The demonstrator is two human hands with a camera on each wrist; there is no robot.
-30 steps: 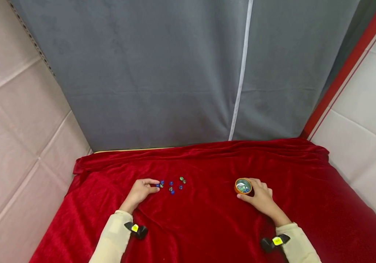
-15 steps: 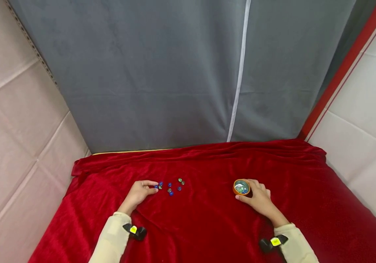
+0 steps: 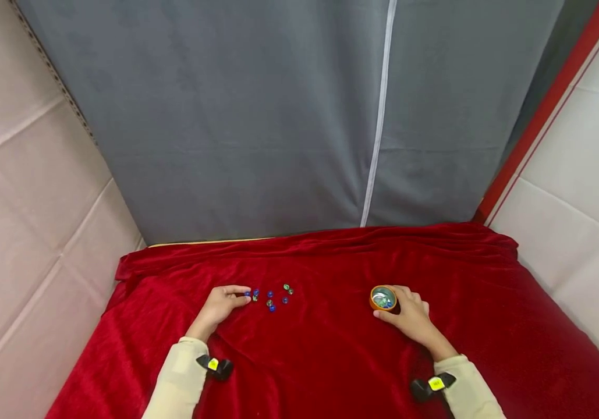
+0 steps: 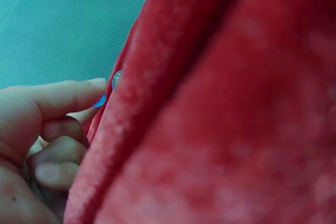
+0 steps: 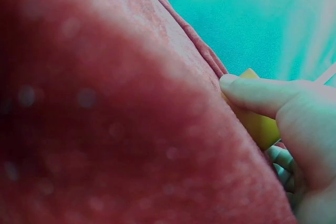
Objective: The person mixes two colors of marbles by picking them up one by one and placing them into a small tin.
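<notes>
My left hand [image 3: 219,304] is at the left of the group of marbles, pinching a blue marble [image 3: 247,294] between thumb and index finger. In the left wrist view this blue marble [image 4: 100,100] shows at the fingertips, and a clear marble [image 4: 117,80] sits just past them. Several blue and greenish glass marbles [image 3: 270,294] lie loosely scattered to the right of that hand. With thumb and fingers around its side, my right hand [image 3: 409,314] holds a small round orange cup [image 3: 372,305]. Several marbles [image 3: 385,303] lie inside the cup, whose yellowish wall [image 5: 257,124] shows in the right wrist view.
A red velvet cloth [image 3: 320,361] covers the table, with folds along its back edge. Behind it hangs a grey curtain [image 3: 257,116]. Pale padded walls [image 3: 27,233] stand on the left and right.
The left thumb and index finger have closed on the blue marble and brought it up slightly. The right hand keeps holding the cup in place. The head view has shifted a little.
</notes>
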